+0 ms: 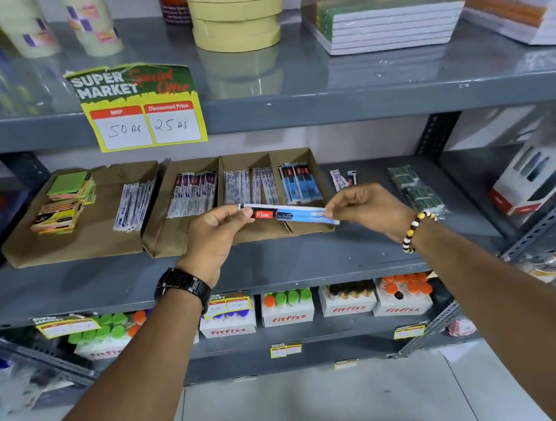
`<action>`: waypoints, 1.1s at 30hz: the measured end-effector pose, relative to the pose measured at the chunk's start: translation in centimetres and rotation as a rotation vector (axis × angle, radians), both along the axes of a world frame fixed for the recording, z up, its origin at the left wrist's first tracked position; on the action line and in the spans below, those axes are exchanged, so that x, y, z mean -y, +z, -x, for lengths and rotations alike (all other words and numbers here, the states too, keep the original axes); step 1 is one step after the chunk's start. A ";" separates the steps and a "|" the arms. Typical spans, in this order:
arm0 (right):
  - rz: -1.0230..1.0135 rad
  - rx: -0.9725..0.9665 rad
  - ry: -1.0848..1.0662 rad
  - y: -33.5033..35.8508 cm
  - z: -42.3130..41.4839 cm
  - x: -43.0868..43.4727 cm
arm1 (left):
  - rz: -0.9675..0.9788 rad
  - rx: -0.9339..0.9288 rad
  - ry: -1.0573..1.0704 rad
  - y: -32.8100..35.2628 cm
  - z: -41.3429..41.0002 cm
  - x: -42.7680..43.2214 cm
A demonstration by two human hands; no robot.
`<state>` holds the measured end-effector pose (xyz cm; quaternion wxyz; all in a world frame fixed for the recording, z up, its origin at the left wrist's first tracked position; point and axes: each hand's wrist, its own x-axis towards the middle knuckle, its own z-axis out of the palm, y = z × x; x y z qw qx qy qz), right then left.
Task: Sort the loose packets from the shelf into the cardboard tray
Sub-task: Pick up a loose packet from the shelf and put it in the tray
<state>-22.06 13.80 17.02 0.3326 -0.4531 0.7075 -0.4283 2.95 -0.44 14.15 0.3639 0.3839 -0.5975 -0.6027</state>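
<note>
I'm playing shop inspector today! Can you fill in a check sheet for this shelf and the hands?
Surface: grey metal shelf, middle level.
Job's things: blue Flair packet held above the cardboard tray; tray compartments hold sorted packets, blue ones in the rightmost; a few loose packets lie on the shelf right of the tray.
Clutter: sticky notes in a second tray on the left; dark green packs on the right.
Grippers: left hand and right hand each pinch one end of the packet.
Cables: nothing seen.
Surroundings: tape rolls, notebooks above; price sign; fitfizz boxes below.
</note>
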 end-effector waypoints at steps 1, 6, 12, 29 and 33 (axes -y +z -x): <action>-0.044 -0.023 0.013 -0.4 0.2 0.0 | 0.006 -0.004 0.013 -0.3 0.3 0.1; 0.000 0.165 -0.213 -3.6 0.4 0.5 | 0.200 0.188 0.002 -3.8 2.1 0.6; 0.045 0.470 -0.508 -6.8 -0.5 3.6 | 0.863 0.878 -0.156 -11.0 2.7 -0.2; -0.085 0.459 -0.503 -8.2 1.5 14.0 | 1.014 1.024 -0.268 -14.0 3.1 -1.0; -0.098 0.307 -0.560 -8.1 2.5 12.1 | 1.003 1.033 -0.272 -13.9 3.1 -1.0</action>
